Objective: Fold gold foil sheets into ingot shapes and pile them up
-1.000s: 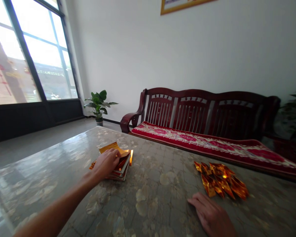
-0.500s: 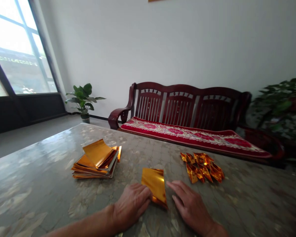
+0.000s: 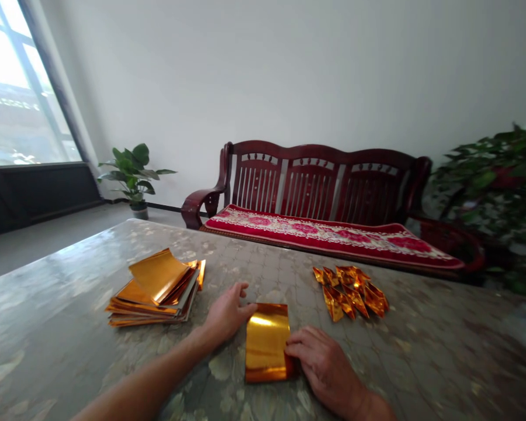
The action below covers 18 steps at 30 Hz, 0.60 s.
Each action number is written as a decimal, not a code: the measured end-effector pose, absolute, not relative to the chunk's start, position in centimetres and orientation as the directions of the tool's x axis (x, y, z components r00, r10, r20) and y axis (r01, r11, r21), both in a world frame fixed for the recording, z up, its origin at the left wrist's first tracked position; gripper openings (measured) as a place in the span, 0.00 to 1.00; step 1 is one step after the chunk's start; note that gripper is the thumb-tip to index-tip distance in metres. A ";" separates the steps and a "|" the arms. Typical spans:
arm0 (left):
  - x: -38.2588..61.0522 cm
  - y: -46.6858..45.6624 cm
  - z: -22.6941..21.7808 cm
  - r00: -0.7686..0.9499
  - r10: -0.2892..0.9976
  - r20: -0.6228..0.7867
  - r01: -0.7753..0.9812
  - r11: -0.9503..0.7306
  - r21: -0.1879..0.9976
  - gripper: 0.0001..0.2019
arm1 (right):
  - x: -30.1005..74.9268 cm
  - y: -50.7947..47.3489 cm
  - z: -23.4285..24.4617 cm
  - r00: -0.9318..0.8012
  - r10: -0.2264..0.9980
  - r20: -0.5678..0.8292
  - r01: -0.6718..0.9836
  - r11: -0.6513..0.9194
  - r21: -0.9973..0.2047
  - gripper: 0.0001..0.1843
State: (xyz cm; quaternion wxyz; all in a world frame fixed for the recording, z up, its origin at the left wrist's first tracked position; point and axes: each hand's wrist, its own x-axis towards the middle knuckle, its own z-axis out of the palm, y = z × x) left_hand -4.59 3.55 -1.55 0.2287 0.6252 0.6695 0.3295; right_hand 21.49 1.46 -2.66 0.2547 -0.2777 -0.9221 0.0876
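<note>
No legible text or numbers

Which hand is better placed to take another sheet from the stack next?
Probably the left hand: it is nearer the stack, on the same side of the single gold sheet. The right hand is at that sheet's right edge, on the far side from the stack.

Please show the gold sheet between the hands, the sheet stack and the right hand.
Gold sheet (image 3: 267, 340): head view, middle of face.
Sheet stack (image 3: 156, 279): head view, top sheet.
Right hand (image 3: 325, 358): head view, its back.
</note>
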 end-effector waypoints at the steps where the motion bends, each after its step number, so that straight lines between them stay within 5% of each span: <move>1: -4.6 3.9 -1.9 -0.099 0.992 0.081 0.666 0.006 0.746 0.25 | 21.5 1.4 -2.6 -0.715 0.555 0.425 0.466 0.832 -0.302 0.16; 6: -4.1 4.2 -3.0 -0.045 0.997 0.068 0.604 -0.027 0.797 0.09 | 21.5 1.4 -2.6 -0.706 0.555 0.440 0.455 0.831 -0.319 0.15; 18: -2.6 2.9 -3.6 -0.068 0.990 0.126 0.425 -0.085 0.901 0.15 | 22.5 2.7 -3.7 -0.286 0.780 0.557 0.502 0.617 -0.606 0.15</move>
